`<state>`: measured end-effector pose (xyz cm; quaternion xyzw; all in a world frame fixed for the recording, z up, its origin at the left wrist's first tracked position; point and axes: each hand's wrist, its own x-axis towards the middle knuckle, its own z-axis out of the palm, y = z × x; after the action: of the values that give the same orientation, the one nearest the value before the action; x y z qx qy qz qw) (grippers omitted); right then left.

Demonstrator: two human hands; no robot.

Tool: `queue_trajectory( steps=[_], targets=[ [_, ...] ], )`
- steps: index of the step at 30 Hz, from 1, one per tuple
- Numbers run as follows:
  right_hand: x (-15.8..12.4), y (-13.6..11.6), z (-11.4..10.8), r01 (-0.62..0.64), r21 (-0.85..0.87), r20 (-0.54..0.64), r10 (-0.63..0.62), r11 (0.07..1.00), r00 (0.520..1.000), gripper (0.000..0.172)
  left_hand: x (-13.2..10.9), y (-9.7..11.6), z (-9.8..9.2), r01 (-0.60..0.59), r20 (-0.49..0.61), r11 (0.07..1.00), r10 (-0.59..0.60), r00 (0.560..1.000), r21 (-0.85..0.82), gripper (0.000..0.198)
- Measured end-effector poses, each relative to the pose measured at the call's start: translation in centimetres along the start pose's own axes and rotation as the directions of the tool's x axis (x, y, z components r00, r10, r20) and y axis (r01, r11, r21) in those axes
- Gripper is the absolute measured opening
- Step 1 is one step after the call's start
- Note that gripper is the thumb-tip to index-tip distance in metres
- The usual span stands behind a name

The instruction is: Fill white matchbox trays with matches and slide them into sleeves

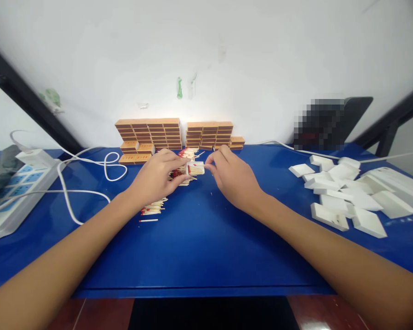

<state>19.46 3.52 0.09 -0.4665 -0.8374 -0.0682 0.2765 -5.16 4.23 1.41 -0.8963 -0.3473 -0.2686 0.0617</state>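
My left hand (163, 172) grips the left end of a small white matchbox tray (188, 167) between thumb and fingers. Several red-tipped matches (197, 170) lie inside that tray. At its right end, my right hand (229, 174) is closed in a pinch on a thin pale stick that looks like a match. A loose match pile (191, 153) spreads behind and under the left hand, partly hidden by it. More matches (154, 207) lie in front of the left wrist, with a single match (148, 221) apart from them.
Stacked brown-and-orange matchboxes (151, 133) stand against the wall, with a second stack (209, 133) beside them. White empty trays (337, 183) are heaped at right, before a dark device (351, 119). At left lie a power strip (27, 183) and white cables (64, 183) on the blue table (206, 256).
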Motion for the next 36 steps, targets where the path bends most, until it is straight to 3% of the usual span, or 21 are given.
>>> queue_trajectory(
  steps=[16,22,29,32,36],
  targets=[
    [-0.1,0.2,0.3,0.032,0.000,-0.024,-0.032,0.999,0.999,0.019,0.1,0.9,-0.1,0.025,-0.025,0.995,-0.028,0.999,-0.094,0.039],
    [-0.2,0.2,0.1,0.110,0.076,-0.114,-0.101,0.991,0.988,0.017,0.2,1.2,-0.2,0.052,-0.032,0.981,-0.059,0.998,-0.186,0.038],
    [-0.4,-0.3,0.1,0.089,0.189,-0.210,-0.048,0.978,0.977,0.018,0.3,0.4,-0.8,0.137,-0.050,0.982,-0.144,0.988,-0.127,0.042],
    [-0.5,-0.7,0.5,0.108,0.243,-0.158,-0.070,0.964,0.985,0.015,0.3,0.3,-0.9,0.155,-0.069,0.985,-0.160,0.985,-0.074,0.042],
    [-0.5,-1.6,1.6,0.096,0.337,0.016,-0.108,0.937,0.994,0.004,0.2,0.2,-1.0,0.190,-0.122,0.982,-0.189,0.974,-0.005,0.040]
  ],
)
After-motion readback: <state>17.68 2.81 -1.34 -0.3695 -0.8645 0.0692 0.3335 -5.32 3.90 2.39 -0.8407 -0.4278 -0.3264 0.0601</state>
